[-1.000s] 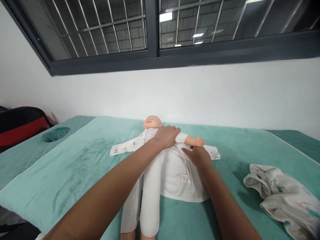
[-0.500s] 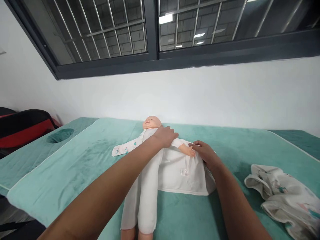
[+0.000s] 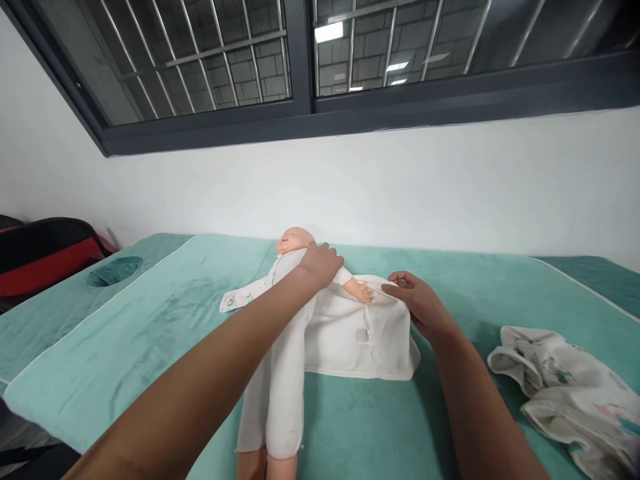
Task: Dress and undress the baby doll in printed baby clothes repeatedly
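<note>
A baby doll (image 3: 296, 239) in white clothes lies on its back, head toward the wall and legs toward me. My left hand (image 3: 324, 265) curls over the doll's shoulder and upper arm on the right side; its fingertips are partly hidden. From beneath the doll, the white opened side of a baby top (image 3: 340, 343) with a small label spreads to the right. At that panel's upper right corner, my right hand (image 3: 417, 301) pinches the fabric between thumb and fingers. The doll's bare hand (image 3: 361, 291) rests over the panel. A patterned sleeve (image 3: 245, 297) stretches out on the left.
A green padded bed (image 3: 150, 347) with a hole (image 3: 115, 271) at its left end stands against the white wall (image 3: 350, 187). Crumpled printed baby clothing (image 3: 570, 387) lies at the right. A red and black bag (image 3: 50, 257) sits far left, below the barred window (image 3: 300, 60).
The doll has shifted slightly left with my left hand. My right hand has drawn the top's corner outward, flattening the panel, and the doll's hand lies farther from my right fingers.
</note>
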`<state>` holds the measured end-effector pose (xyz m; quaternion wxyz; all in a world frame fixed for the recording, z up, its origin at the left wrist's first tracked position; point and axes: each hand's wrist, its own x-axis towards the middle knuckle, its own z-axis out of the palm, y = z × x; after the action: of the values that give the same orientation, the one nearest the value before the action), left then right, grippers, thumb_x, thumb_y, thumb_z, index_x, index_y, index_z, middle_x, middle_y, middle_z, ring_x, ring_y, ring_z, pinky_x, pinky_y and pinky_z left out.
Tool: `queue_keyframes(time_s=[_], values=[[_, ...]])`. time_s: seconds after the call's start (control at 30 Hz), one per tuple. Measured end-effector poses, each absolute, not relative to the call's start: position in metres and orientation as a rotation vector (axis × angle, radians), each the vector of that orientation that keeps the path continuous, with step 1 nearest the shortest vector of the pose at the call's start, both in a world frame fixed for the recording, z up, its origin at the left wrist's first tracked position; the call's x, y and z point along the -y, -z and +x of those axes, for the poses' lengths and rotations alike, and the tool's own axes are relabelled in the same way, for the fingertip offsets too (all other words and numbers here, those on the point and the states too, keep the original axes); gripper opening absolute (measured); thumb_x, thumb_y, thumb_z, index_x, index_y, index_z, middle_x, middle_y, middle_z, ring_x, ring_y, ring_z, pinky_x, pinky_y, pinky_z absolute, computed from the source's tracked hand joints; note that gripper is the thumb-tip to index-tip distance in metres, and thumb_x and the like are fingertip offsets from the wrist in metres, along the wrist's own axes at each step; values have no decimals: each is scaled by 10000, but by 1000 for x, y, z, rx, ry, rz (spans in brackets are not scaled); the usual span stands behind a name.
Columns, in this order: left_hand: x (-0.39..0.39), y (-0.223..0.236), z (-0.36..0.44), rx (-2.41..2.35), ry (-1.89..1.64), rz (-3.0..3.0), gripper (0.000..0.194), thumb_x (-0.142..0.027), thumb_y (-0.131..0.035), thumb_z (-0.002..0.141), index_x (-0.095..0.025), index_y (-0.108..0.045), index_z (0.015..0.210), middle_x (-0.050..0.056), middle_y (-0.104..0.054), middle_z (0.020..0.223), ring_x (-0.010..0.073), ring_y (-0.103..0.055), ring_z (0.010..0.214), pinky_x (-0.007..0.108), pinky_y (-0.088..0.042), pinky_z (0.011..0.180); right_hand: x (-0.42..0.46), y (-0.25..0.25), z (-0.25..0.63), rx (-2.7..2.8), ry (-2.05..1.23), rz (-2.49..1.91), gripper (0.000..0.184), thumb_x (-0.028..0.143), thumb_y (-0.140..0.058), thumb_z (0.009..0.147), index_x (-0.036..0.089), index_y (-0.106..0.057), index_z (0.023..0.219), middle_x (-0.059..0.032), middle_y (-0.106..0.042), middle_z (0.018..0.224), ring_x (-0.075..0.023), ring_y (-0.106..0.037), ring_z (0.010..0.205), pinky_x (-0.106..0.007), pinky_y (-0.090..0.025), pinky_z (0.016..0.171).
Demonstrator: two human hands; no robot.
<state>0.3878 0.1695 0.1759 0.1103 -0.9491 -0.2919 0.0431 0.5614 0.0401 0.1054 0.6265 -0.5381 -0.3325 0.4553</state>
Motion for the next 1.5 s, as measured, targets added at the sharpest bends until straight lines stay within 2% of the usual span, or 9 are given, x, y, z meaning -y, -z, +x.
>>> queue_keyframes(time_s=[0.27, 0.43, 0.5, 0.7, 0.9, 1.03, 1.17, 1.4, 1.5], values=[[-155, -144, 404, 928, 52, -2888, 257, -234, -608, 782, -195, -575, 1034, 129, -614, 1094, 306, -495, 1099, 492, -318, 954, -39, -115, 542, 747, -1094, -1047, 411, 394, -797, 638, 257, -561, 945, 13, -675, 852, -146, -584, 574, -249, -425, 494], [-144, -131, 414, 981, 251, -3108, 451, -381, -694, 675, -152, -556, 1039, 149, -618, 1079, 341, -532, 1070, 530, -324, 972, -42, -116, 529, 814, -1064, -969, 388, 347, -783, 663, 265, -599, 994, -2, -676, 949, -149, -601, 663, -262, -465, 595], [-144, -132, 412, 953, 338, -3229, 450, -327, -711, 637, -167, -562, 1030, 104, -652, 1022, 300, -581, 996, 478, -372, 953, -41, -117, 523, 848, -1061, -953, 353, 319, -773, 686, 262, -615, 997, -9, -668, 1018, -152, -612, 735, -254, -472, 634], [-157, -147, 393, 1007, 858, -3440, 108, -178, -530, 749, -178, -584, 841, 17, -689, 870, 149, -628, 803, 244, -478, 704, -35, -125, 511, 1057, -1088, -911, 372, 317, -743, 735, 254, -624, 1082, -62, -624, 1218, -208, -619, 981, -320, -481, 822], [-171, -160, 357, 1364, 1388, -3225, 141, -85, -471, 698, -181, -549, 765, 34, -667, 924, 144, -603, 805, 278, -481, 731, -46, -105, 552, 1045, -565, -1501, 270, 362, -687, 723, 231, -655, 957, -74, -675, 1111, -264, -593, 1057, -374, -441, 876], [-169, -156, 335, 1647, 1521, -3015, 120, -75, -507, 685, -187, -538, 716, 28, -628, 869, 170, -573, 811, 330, -458, 782, -53, -86, 573, 1324, -332, -1951, 176, 353, -599, 758, 218, -669, 846, -72, -702, 977, -258, -619, 907, -347, -435, 789], [-153, -147, 326, 1682, 1516, -2965, 138, -74, -476, 732, -199, -529, 754, 8, -588, 844, 153, -547, 785, 313, -442, 787, -55, -81, 569, 1453, -214, -1933, 190, 345, -490, 822, 233, -644, 813, -31, -701, 898, -212, -619, 819, -311, -438, 734], [-125, -139, 318, 1728, 1761, -2803, 87, -241, -452, 880, -194, -522, 903, 39, -590, 938, 160, -555, 875, 313, -434, 822, -64, -84, 548, 1381, 301, -1766, 275, 304, -406, 882, 184, -632, 980, -112, -645, 1101, -265, -561, 1046, -396, -398, 935], [-117, -133, 306, 1723, 1764, -2738, 131, -286, -460, 895, -196, -518, 970, 58, -588, 1020, 182, -546, 971, 341, -430, 861, -59, -93, 522, 1448, 274, -1676, 251, 354, -429, 903, 199, -626, 902, -107, -650, 1008, -256, -568, 986, -382, -405, 897]])
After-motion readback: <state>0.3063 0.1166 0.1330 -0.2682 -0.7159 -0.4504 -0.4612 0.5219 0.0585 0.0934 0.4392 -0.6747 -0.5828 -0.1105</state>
